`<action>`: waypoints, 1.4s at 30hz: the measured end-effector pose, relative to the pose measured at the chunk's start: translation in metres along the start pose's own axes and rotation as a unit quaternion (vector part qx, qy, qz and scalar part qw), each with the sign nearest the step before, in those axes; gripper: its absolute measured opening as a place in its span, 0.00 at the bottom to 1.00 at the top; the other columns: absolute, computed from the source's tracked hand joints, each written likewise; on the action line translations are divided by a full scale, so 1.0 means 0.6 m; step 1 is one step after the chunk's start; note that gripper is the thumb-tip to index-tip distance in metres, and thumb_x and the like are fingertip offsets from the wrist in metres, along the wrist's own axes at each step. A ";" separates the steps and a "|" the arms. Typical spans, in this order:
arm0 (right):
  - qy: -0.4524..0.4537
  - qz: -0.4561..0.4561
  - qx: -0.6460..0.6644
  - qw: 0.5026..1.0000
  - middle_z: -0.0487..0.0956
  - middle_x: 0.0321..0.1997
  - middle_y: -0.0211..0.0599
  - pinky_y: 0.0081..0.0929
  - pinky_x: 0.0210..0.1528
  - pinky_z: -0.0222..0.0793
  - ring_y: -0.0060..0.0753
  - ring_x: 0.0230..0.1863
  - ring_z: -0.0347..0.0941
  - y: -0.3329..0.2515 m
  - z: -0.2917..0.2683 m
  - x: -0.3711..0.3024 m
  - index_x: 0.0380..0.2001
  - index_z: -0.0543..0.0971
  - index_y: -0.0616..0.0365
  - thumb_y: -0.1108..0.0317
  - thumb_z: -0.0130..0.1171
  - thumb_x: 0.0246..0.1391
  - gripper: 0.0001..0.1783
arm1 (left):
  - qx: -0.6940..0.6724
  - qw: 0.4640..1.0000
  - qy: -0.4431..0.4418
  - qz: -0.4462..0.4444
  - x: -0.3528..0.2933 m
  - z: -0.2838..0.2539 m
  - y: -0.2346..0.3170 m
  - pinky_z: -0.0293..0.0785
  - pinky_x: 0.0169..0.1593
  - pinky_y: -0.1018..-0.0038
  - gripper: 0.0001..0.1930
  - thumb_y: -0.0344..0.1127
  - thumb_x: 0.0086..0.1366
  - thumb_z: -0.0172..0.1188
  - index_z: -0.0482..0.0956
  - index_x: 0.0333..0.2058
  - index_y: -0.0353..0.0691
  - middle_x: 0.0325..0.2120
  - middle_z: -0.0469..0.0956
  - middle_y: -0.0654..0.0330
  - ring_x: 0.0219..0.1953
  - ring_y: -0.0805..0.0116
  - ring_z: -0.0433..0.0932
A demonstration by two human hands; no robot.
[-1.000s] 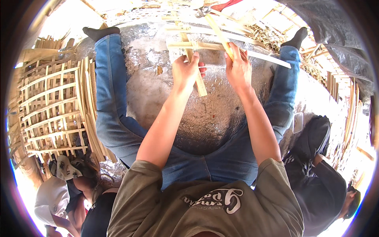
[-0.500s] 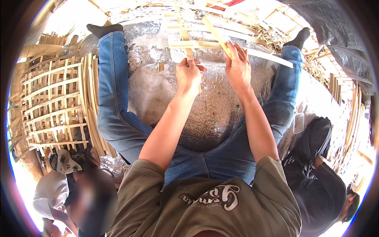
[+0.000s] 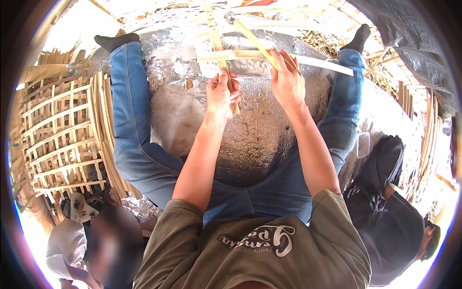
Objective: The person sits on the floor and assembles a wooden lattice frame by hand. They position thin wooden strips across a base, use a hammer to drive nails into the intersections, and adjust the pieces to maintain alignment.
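Observation:
Between my outstretched legs, my left hand point(image 3: 221, 96) is closed around the lower end of an upright bamboo strip point(image 3: 217, 44), the thumb lying along it. A long bamboo strip point(image 3: 236, 55) crosses over it and runs right, past my other hand, to a pale end near my right shin. My right hand point(image 3: 288, 82) grips the yellow handle of a hammer point(image 3: 252, 38), fingers stretched along it. The hammer's small metal head point(image 3: 230, 18) points away from me, beyond the crossing. Further bamboo strips lie across the upright one at the far side.
A woven bamboo lattice panel point(image 3: 62, 130) stands at my left, beside a bundle of strips point(image 3: 107, 111). People sit close behind on both sides, one in black point(image 3: 385, 216) at right. Grey plastic sheeting point(image 3: 414, 43) hangs at the far right. Shiny, worn sheeting point(image 3: 255, 139) covers the ground.
My view has shifted slightly. My left hand's fingers have loosened and turned around the upright strip. The hammer head has swung a little left, with my right hand still on the handle.

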State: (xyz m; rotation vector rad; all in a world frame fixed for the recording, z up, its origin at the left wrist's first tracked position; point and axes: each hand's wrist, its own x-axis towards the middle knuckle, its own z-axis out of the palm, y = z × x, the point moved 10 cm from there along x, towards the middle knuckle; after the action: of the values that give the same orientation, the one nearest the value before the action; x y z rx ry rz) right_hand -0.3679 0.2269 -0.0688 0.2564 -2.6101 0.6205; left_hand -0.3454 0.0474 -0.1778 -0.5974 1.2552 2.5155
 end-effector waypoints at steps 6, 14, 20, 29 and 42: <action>-0.042 0.000 -0.026 0.999 0.81 0.58 0.35 0.52 0.72 0.61 0.41 0.65 0.73 0.011 0.011 0.003 0.60 0.74 0.48 0.75 0.59 0.59 0.25 | -0.021 0.998 -0.044 -0.027 -0.004 0.014 -0.012 0.57 0.17 0.83 0.16 0.50 0.77 0.52 0.74 0.38 0.42 0.21 0.72 0.64 0.14 0.83 0.59; -0.072 -0.072 -0.118 0.988 0.81 0.57 0.32 0.48 0.70 0.66 0.37 0.63 0.75 0.007 0.020 0.008 0.63 0.70 0.44 0.77 0.57 0.60 0.29 | 0.027 0.998 -0.050 -0.026 -0.004 0.009 -0.020 0.56 0.17 0.83 0.18 0.52 0.75 0.54 0.75 0.37 0.42 0.20 0.71 0.64 0.14 0.82 0.60; -0.110 -0.087 -0.131 0.981 0.81 0.56 0.30 0.41 0.65 0.73 0.34 0.59 0.77 0.016 0.025 0.014 0.62 0.71 0.45 0.77 0.56 0.59 0.28 | 0.028 0.998 -0.057 -0.017 0.002 -0.002 -0.022 0.55 0.16 0.83 0.19 0.53 0.75 0.54 0.74 0.37 0.41 0.20 0.71 0.64 0.14 0.82 0.59; -0.051 -0.213 -0.204 0.954 0.82 0.53 0.31 0.35 0.54 0.81 0.37 0.49 0.81 0.013 0.020 0.024 0.68 0.67 0.40 0.79 0.58 0.55 0.38 | -0.018 0.996 -0.073 -0.043 0.001 0.010 -0.028 0.54 0.16 0.82 0.17 0.49 0.78 0.49 0.73 0.36 0.43 0.18 0.71 0.65 0.13 0.82 0.59; -0.114 -0.268 -0.236 0.927 0.80 0.52 0.23 0.28 0.44 0.84 0.31 0.46 0.80 -0.003 0.004 0.045 0.70 0.66 0.35 0.80 0.59 0.50 0.44 | 0.006 0.997 -0.073 -0.029 -0.002 0.000 -0.021 0.52 0.17 0.81 0.17 0.49 0.79 0.48 0.73 0.35 0.42 0.17 0.70 0.66 0.13 0.82 0.57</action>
State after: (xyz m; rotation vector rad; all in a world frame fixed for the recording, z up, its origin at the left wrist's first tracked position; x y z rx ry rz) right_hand -0.3918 0.2221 -0.0575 0.8831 -2.6249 -0.2406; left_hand -0.3395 0.0548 -0.1858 -0.4320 1.1809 2.4530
